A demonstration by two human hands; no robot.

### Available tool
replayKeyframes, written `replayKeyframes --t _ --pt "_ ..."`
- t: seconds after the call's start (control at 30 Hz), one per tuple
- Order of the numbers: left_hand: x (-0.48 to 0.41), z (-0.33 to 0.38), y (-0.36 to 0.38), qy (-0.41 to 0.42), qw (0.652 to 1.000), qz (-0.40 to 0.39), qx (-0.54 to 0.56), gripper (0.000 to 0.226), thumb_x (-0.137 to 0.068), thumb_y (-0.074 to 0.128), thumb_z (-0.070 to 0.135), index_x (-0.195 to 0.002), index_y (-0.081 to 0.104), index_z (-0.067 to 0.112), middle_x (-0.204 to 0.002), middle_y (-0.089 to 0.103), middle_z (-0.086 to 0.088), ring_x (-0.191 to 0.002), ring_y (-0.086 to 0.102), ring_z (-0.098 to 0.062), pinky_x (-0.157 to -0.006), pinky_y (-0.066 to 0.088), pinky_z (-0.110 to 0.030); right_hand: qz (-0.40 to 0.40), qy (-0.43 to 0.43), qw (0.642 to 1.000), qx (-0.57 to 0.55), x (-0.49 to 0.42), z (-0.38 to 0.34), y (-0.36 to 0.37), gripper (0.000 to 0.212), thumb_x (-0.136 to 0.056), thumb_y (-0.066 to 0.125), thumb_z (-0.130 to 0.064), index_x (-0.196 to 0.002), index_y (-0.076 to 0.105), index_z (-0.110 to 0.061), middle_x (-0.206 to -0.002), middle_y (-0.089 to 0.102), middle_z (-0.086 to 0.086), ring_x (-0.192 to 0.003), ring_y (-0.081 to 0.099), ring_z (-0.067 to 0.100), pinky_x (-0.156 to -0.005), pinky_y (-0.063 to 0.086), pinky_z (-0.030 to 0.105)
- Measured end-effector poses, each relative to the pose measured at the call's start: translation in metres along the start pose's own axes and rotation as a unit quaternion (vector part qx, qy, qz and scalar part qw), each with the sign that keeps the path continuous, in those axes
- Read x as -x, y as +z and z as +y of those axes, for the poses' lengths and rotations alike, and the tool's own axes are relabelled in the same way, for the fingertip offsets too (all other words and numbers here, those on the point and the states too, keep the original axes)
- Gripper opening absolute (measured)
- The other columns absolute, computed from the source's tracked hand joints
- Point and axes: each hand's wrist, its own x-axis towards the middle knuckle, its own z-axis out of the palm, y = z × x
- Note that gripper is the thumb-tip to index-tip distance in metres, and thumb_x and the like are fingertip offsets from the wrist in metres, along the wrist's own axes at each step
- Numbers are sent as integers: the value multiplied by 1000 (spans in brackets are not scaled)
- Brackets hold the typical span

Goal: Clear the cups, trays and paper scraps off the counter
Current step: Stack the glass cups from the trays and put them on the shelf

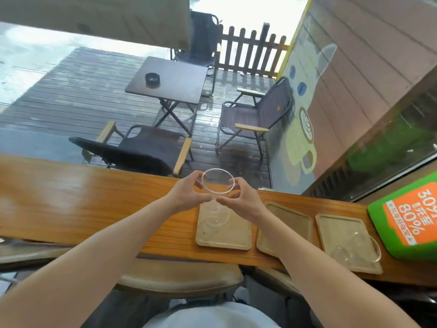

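A: Where is the glass cup [218, 192] right now?

B: Up off the bench [94, 209], held between both hands [186, 195]. It sits straight above the leftmost tray [224, 235], near the far edge of the bench, at about twelve o'clock from the person.

A: Which way does it point?

B: Its long axis runs near vertical but tips toward the camera, so the round open rim faces up and back at the viewer. The base hangs lower, over the tray.

A: And the grip?

B: The left hand clamps the rim from nine o'clock, thumb and fingers pinched on it. The right hand [243, 197] does the same from three o'clock. Both are closed on the one cup.

A: Other things to clear?

B: Three pale wooden trays lie in a row. The middle tray [283, 228] is at two o'clock from the first, its long axis running away from the person, slightly skewed. The right tray [340, 235] carries a second clear cup [357, 249] with a handle, lying tilted; I cannot tell exactly where its mouth points.

A: Any writing?

B: A green sign [406, 216] at three o'clock has an orange panel reading "80%" in large white figures, seen turned sideways. Smaller characters there are too blurred to read.
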Motion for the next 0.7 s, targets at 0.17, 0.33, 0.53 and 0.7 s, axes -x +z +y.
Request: replayKeyframes --t 0.17,0.33,0.53,0.7 --pt "-2 -12 13 1 1000 -30 2 63 -82 78 37 -135 48 22 -116 62 0 -96 64 -16 -76 59 -30 11 26 1000 -3 7 10 6 59 -73 85 -39 -116 44 -37 -104 58 -18 -85 67 3 -57 48 10" --pt "-4 -18 26 -9 998 -55 -2 60 -85 75 39 -136 47 25 -117 63 1 -92 62 -13 -69 52 -19 -4 60 998 17 8 25 6 63 -72 85 -37 -120 44 -36 -106 60 -15 -84 68 2 -63 48 12" --pt "-8 -25 35 -31 996 -73 -30 64 -85 72 45 -139 45 25 -119 61 5 -99 62 -14 -70 50 -19 -45 69 995 47 2 30 4 74 -71 83 -46 -130 41 -32 -98 57 -20 -82 63 -3 -53 43 6" --pt "-8 -30 41 -39 996 -71 -42 58 -84 72 48 -133 50 27 -114 60 11 -93 59 -9 -69 49 -18 -74 77 993 44 -1 36 4 93 -66 79 -62 -141 37 -26 -106 61 -11 -92 64 7 -66 48 15"
